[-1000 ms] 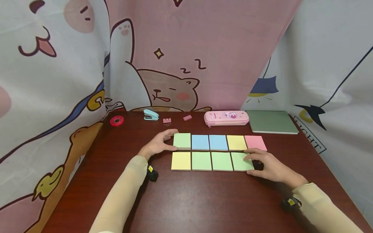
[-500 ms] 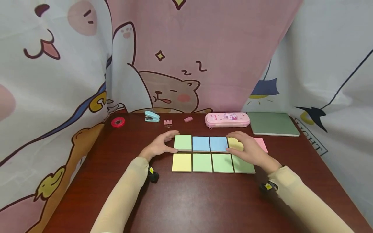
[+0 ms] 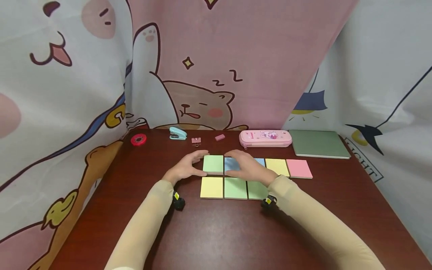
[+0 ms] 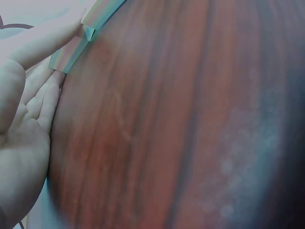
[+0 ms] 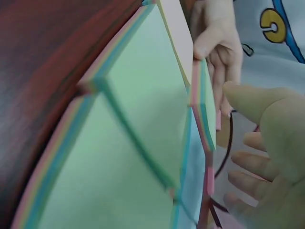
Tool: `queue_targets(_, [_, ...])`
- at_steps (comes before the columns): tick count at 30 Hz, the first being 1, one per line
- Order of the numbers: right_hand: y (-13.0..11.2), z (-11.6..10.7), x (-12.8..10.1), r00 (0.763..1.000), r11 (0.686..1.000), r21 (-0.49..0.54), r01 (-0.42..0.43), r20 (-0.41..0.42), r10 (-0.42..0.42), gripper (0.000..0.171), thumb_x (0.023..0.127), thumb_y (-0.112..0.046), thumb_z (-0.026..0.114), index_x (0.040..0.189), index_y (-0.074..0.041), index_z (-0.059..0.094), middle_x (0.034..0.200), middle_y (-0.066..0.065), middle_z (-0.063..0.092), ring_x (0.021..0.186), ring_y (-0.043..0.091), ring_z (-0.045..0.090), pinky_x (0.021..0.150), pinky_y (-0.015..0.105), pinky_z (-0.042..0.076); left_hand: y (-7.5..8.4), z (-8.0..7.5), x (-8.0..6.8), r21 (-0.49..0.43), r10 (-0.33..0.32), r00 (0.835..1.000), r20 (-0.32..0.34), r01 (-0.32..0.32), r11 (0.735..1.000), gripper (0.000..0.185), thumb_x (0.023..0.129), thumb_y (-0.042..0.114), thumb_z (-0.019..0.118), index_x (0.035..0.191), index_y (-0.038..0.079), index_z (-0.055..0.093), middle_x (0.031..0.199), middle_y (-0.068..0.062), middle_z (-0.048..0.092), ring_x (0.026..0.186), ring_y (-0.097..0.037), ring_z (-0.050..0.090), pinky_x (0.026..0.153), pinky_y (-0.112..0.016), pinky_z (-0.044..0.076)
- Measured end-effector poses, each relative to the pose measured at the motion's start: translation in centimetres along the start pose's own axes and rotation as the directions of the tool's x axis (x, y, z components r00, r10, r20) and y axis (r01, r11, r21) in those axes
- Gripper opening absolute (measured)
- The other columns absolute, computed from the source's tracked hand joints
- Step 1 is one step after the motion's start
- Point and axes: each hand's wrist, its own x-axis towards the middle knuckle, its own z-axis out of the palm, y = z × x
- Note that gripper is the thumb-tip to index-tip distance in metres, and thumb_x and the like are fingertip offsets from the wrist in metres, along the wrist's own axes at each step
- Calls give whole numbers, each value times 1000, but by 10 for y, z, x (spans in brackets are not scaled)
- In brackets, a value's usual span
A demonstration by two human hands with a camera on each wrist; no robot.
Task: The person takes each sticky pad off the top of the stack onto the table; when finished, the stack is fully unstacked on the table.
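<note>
Square sticky note pads lie in two rows on the table. My left hand (image 3: 183,167) is at the left end of the back row, holding a green pad (image 3: 213,164) by its left side, thumb at the near corner. In the left wrist view, the thumb (image 4: 52,38) lies in front of the layered pad edge (image 4: 69,53), fingers partly hidden behind it. My right hand (image 3: 248,167) hovers over the blue pads (image 3: 230,162), partly covering them. Its thumb and fingers (image 5: 252,164) are spread, with nothing held; the thumb points toward the green pad.
Yellow (image 3: 276,167) and pink (image 3: 299,168) pads continue the back row. Behind stand red tape (image 3: 138,140), a blue stapler (image 3: 177,133), a pink binder clip (image 3: 196,141), a pink eraser (image 3: 220,137), a pencil case (image 3: 265,138) and a green notebook (image 3: 320,144).
My right hand has moved left, from the right end of the front row across the yellow pad to the blue pads. My left hand stays at the green pad.
</note>
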Motion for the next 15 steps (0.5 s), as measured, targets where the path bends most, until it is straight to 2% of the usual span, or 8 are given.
queue_targets(6, [-10,14,27,992,998,-58,-37,118,44,77,93,-40,81,150,3,51,149,17,57,141,33,51,119,49,41,-1,0,1,4,-5,1000,8,5,1000,92,84,16,91,161,8,41,161,-5,47,150,-28,42,125,-48,32])
queue_targets(15, [-10,23,44,985,997,-68,-37,168,48,81,90,-38,84,151,3,51,150,18,56,142,33,51,119,48,42,0,0,0,5,-13,1000,9,13,1000,92,84,16,91,161,10,40,162,-4,46,151,-28,41,126,-48,32])
